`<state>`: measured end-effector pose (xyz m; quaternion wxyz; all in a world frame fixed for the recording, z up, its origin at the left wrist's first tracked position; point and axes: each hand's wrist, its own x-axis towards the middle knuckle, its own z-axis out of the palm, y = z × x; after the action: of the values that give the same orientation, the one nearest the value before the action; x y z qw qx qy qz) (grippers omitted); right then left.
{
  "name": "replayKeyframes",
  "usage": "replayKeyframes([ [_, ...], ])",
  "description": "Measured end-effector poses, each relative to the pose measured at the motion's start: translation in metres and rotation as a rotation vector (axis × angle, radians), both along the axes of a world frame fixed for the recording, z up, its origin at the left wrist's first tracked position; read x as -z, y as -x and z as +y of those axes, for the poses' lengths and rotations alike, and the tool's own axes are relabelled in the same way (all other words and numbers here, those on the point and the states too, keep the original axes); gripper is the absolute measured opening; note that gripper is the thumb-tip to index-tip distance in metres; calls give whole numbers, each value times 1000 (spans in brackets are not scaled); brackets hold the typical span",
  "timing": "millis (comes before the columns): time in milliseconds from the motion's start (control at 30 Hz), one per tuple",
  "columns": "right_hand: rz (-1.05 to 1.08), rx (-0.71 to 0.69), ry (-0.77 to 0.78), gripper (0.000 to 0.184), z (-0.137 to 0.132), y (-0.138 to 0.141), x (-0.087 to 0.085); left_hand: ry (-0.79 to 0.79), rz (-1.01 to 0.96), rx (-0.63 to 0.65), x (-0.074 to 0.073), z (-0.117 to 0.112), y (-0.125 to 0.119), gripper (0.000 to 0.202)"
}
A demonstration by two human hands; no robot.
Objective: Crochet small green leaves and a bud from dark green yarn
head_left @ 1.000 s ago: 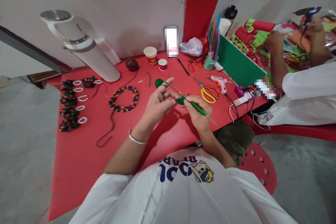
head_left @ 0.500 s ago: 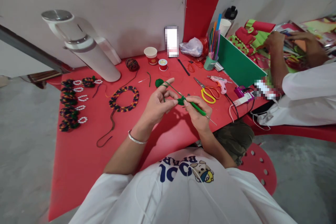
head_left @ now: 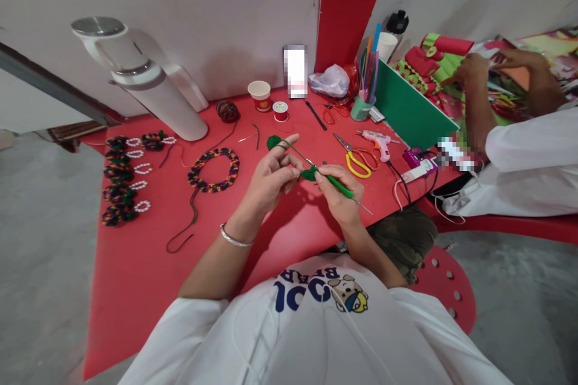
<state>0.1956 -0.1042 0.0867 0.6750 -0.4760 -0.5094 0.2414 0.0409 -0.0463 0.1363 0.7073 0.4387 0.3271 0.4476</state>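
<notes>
My left hand [head_left: 271, 180] has its index finger raised with green yarn [head_left: 293, 149] running over it, while its thumb and other fingers close at the left edge of a small green crochet piece [head_left: 309, 174]. My right hand [head_left: 342, 195] grips a crochet hook [head_left: 339, 186] by its green handle, and the right thumb rests against the piece. The metal tip of the hook meets the yarn just above the stitches. Behind my left fingers lies a green yarn ball [head_left: 273, 143], partly covered.
Left on the red table [head_left: 149, 301] are a multicoloured crochet ring [head_left: 213, 151], crocheted bands [head_left: 118, 171] and beaded rings [head_left: 141, 184]. Scissors [head_left: 356, 159], a glue gun [head_left: 378, 143] and a pen cup [head_left: 361, 108] lie right. A co-worker's hands [head_left: 474, 69] are beyond a green divider [head_left: 413, 108].
My left thumb has drawn back slightly to the left, so more of the green crochet piece shows. My right hand has barely shifted. The co-worker's hands have come closer together.
</notes>
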Motion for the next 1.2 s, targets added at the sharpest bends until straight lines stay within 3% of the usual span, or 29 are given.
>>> replayKeyframes([
  [233, 13, -2, 20, 7, 0, 0, 4, 3, 22, -14, 2, 1, 0, 72],
  [467, 2, -4, 19, 10, 0, 0, 4, -22, 29, 18, -2, -1, 0, 86],
  [1200, -5, -9, -12, 5, 0, 0, 3, 8, 45, -13, 3, 0, -1, 75],
])
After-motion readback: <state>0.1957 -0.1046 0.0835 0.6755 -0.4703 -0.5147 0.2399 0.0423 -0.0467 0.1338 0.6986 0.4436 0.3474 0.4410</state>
